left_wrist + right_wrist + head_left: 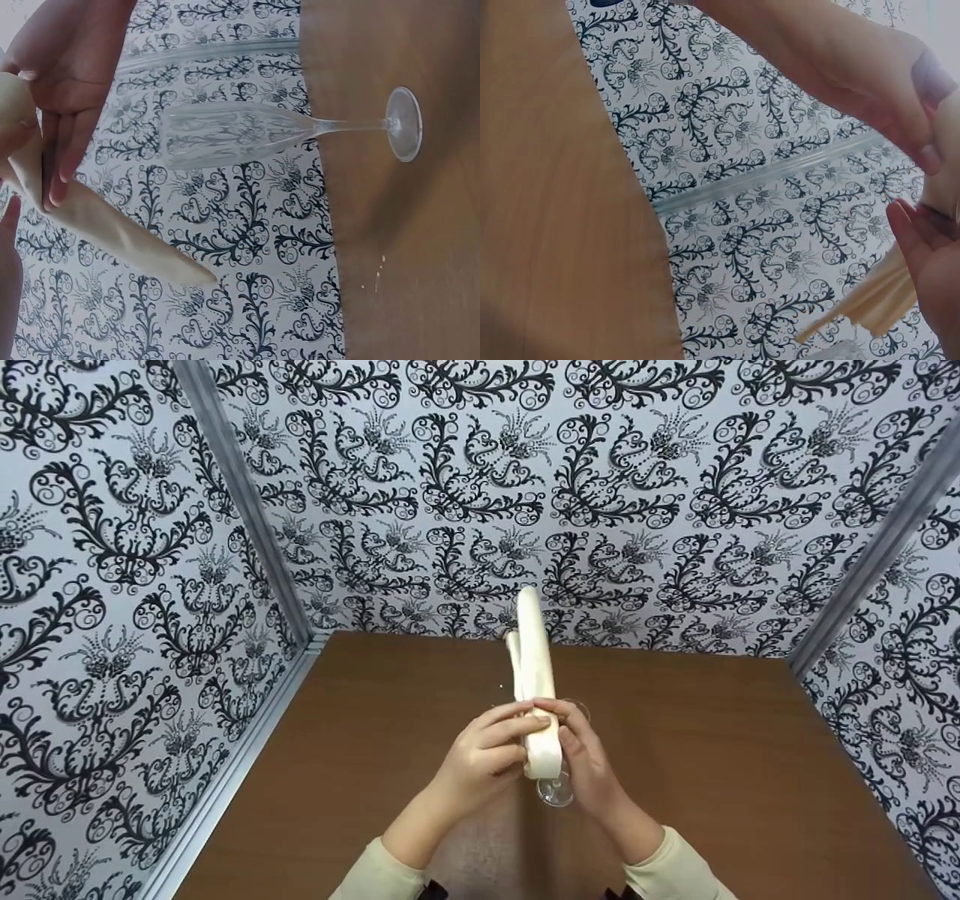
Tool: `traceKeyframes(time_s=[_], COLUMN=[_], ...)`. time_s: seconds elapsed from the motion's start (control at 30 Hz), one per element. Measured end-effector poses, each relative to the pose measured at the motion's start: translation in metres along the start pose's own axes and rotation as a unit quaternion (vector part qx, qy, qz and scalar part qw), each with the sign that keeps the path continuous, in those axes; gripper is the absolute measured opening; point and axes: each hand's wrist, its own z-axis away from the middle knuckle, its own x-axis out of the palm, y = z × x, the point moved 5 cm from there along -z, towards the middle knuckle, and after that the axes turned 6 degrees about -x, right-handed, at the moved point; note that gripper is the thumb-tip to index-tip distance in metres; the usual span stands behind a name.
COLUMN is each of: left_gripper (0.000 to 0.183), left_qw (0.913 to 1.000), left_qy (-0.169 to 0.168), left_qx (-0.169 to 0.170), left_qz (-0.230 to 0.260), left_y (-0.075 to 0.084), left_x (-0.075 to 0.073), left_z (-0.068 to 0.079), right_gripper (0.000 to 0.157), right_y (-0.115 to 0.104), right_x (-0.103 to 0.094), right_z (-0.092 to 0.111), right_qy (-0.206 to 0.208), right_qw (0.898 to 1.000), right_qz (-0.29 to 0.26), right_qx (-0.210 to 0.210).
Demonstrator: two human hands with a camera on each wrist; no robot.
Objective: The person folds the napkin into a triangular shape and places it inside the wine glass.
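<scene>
A long, narrow folded cream cloth, seemingly a napkin [535, 660], is held up above the table. In the head view my left hand [486, 750] grips its near end from the left, with fingers laid across the front. From the right, my right hand [589, 757] holds the same end, its fingertips meeting the left hand's at the cloth. The far end narrows to a point in the left wrist view [127, 236]. Loose pleats of the cloth [877, 300] show in the right wrist view. Part of the cloth is hidden behind the fingers.
A clear champagne flute [240, 135] stands on the brown table [390, 682] behind the hands, partly hidden in the head view. Small pale specks [379, 274] lie on the tabletop. Black-and-white patterned walls [510, 495] with grey metal posts [247, 495] enclose the table.
</scene>
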Motion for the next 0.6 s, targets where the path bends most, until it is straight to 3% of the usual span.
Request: traceKeyframes(time_s=[0.2, 0.33, 0.5, 0.53, 0.6], left_gripper=[0.023, 0.028, 0.015, 0.014, 0.014], left_qw=[0.9963, 0.9827, 0.9487, 0.9384, 0.9068], left_qy=[-0.043, -0.052, -0.037, -0.034, -0.029], left_qx=[-0.072, -0.157, -0.277, -0.3, -0.357], left_qz=[0.015, 0.083, 0.149, 0.167, 0.223], left_y=[-0.011, -0.019, -0.029, -0.03, -0.033], left_x=[0.008, 0.013, 0.021, 0.023, 0.028], left_z=[0.013, 0.018, 0.021, 0.021, 0.022], right_gripper=[0.034, 0.036, 0.037, 0.037, 0.038], right_y=[-0.001, 0.0, 0.003, 0.003, 0.004], right_x=[-0.008, -0.011, -0.014, -0.015, -0.017], right_z=[-0.002, -0.003, -0.003, -0.003, -0.003], right_qy=[0.042, 0.056, 0.065, 0.068, 0.073], right_qw=[0.999, 0.998, 0.997, 0.997, 0.995], right_qz=[0.002, 0.015, 0.04, 0.045, 0.063], right_qx=[0.002, -0.005, -0.001, 0.002, 0.007])
